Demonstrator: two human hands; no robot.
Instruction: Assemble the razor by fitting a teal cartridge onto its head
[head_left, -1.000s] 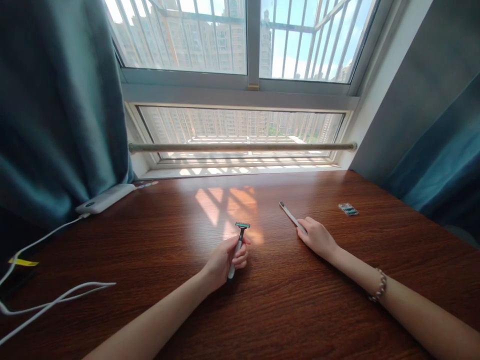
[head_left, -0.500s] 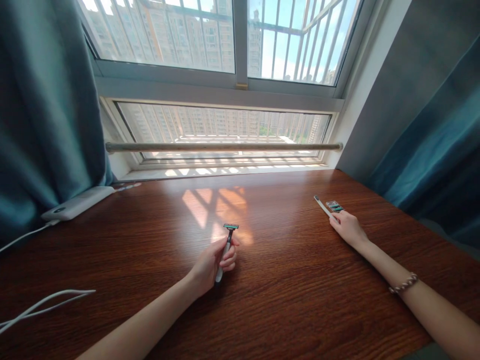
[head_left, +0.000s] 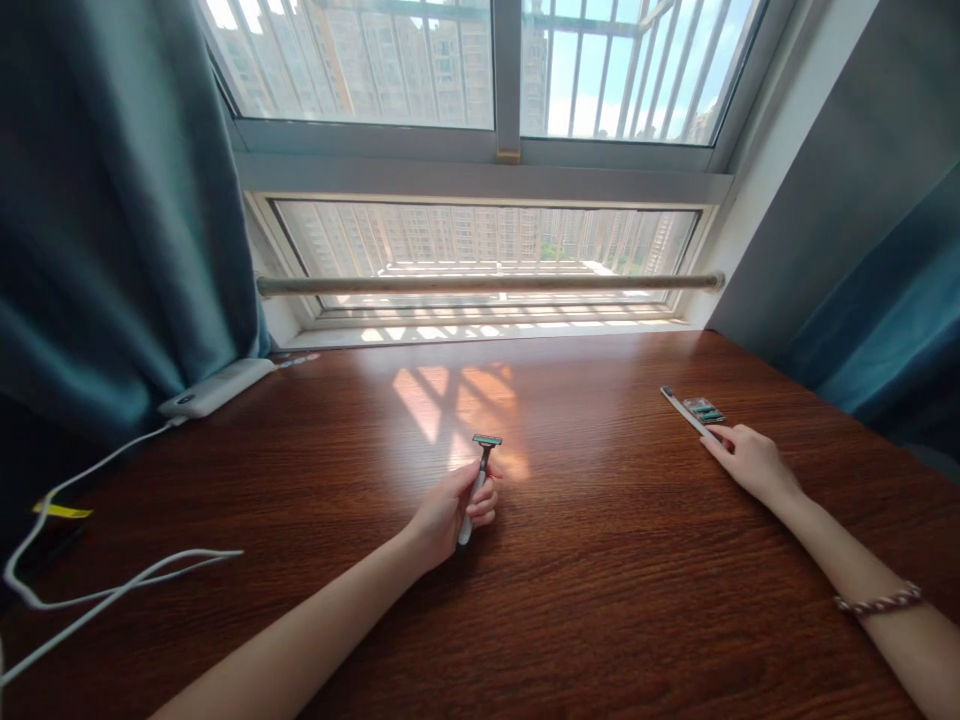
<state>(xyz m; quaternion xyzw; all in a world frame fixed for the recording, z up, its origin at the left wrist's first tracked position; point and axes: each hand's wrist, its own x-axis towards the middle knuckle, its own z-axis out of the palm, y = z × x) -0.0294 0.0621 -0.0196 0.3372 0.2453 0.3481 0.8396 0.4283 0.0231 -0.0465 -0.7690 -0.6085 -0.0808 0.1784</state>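
My left hand [head_left: 450, 510] is closed round the handle of a razor [head_left: 472, 500], above the middle of the table. The razor's head points up and away from me, showing a green strip. At the right, my right hand [head_left: 754, 462] has its thumb and fingertips at the near end of a slim white stick [head_left: 682, 408] with a dark tip. The stick lies slanted along the tabletop, and its near end is hidden by the fingers. Just beyond those fingers, beside the stick, is a small clear pack of green-striped blade cartridges [head_left: 705, 410].
The brown wooden table [head_left: 585, 600] reaches to the window sill. A white power bank-like block [head_left: 219, 388] sits at the back left by the curtain [head_left: 150, 250], with a white cable [head_left: 142, 580] looping forward. A yellow strip [head_left: 64, 511] shows at the left edge.
The view has shifted, so the scene sits further right. My right hand has drawn back slightly along the stick, uncovering more of the stick and the cartridge pack. My left hand keeps the razor.
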